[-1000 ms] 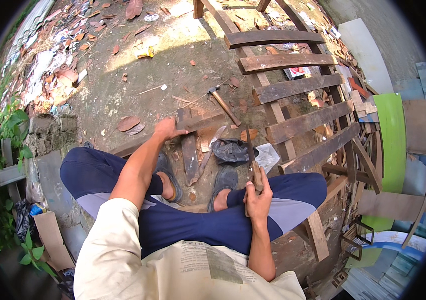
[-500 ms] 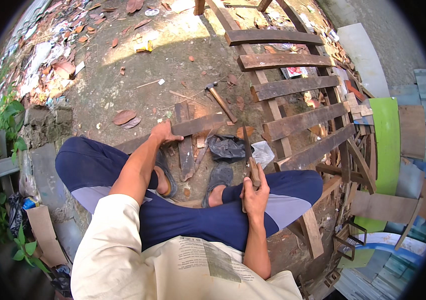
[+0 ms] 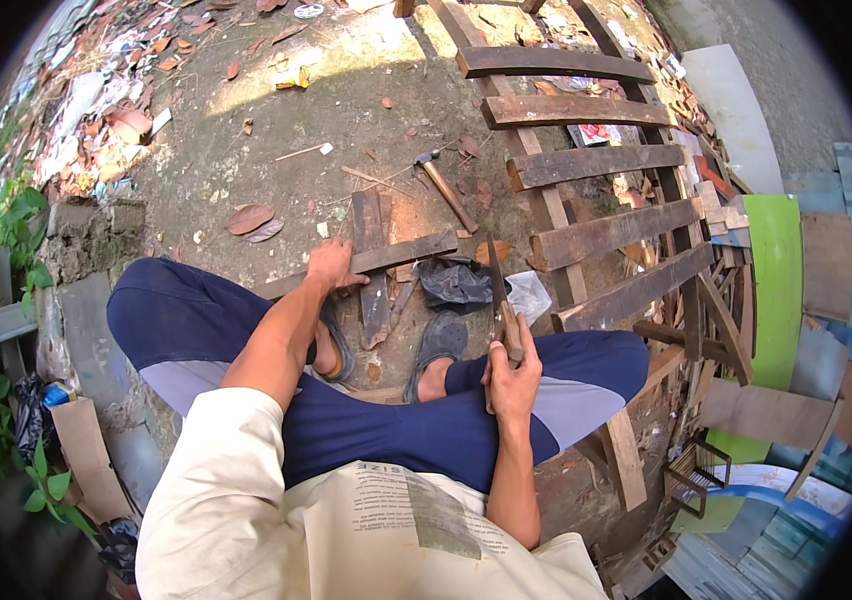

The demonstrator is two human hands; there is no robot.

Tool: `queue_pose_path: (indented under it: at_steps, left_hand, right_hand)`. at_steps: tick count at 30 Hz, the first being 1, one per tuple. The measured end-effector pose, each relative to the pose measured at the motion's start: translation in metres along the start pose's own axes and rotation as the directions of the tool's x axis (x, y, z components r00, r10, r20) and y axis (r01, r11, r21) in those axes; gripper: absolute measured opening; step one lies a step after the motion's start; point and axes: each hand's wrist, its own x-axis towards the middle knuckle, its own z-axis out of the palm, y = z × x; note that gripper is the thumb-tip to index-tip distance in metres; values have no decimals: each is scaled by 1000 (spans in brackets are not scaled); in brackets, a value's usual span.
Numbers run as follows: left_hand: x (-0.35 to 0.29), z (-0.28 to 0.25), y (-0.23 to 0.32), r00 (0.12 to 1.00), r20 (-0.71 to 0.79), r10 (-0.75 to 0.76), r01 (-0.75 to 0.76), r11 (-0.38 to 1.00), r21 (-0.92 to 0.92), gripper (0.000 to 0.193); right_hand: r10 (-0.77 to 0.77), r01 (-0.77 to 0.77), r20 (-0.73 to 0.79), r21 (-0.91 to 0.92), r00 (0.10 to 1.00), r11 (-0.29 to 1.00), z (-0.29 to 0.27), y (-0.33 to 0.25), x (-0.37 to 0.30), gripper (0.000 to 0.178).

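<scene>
My left hand (image 3: 331, 266) is closed over a dark wooden plank (image 3: 408, 250) between my feet. This plank lies crosswise over a shorter upright-pointing board (image 3: 374, 300) on the ground. In my right hand (image 3: 512, 378), resting by my right thigh, is a handsaw (image 3: 502, 300) with a wooden handle; its narrow dark blade points forward, away from me. Part of the handle is hidden by my fingers. A black plastic bag (image 3: 454, 284) lies just right of the boards, beside a clear plastic bag (image 3: 528, 297).
A hammer (image 3: 446, 190) lies on the ground ahead. To the right stands a slatted wooden frame (image 3: 616, 235), with a green panel (image 3: 772, 320) and scrap boards beyond it. A broken block wall (image 3: 96, 250) and plants (image 3: 6, 240) are on the left. Leaves and litter cover the far ground.
The crosswise plank has turned slightly under my left hand and shows a narrower face. My right hand keeps the saw in about the same place. The view has shifted a little.
</scene>
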Motion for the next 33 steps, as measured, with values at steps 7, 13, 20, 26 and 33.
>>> queue_pose_path:
  at_steps: [7, 13, 20, 26, 33]
  left_hand:
    - [-1, -3, 1, 1000, 8, 15, -15, 1000, 1, 98]
    - [-3, -7, 2, 1000, 23, 9, -9, 1000, -4, 98]
    - [0, -7, 18, 936, -226, 270, -283, 959, -27, 93]
    - [19, -12, 29, 912, -239, 333, -361, 929, -80, 92]
    - [31, -14, 1, 899, -431, -79, -6, 981, -192, 82]
  right_hand:
    - [18, -18, 6, 19, 1000, 1000, -1, 3, 0, 62]
    - [26, -26, 10, 18, 1000, 1000, 0, 0, 0, 62]
    - [22, -22, 9, -6, 1000, 1000, -2, 4, 1, 62]
    - [35, -35, 1, -38, 999, 999, -2, 5, 2, 61]
    - [47, -46, 13, -29, 999, 999, 1, 0, 2, 61]
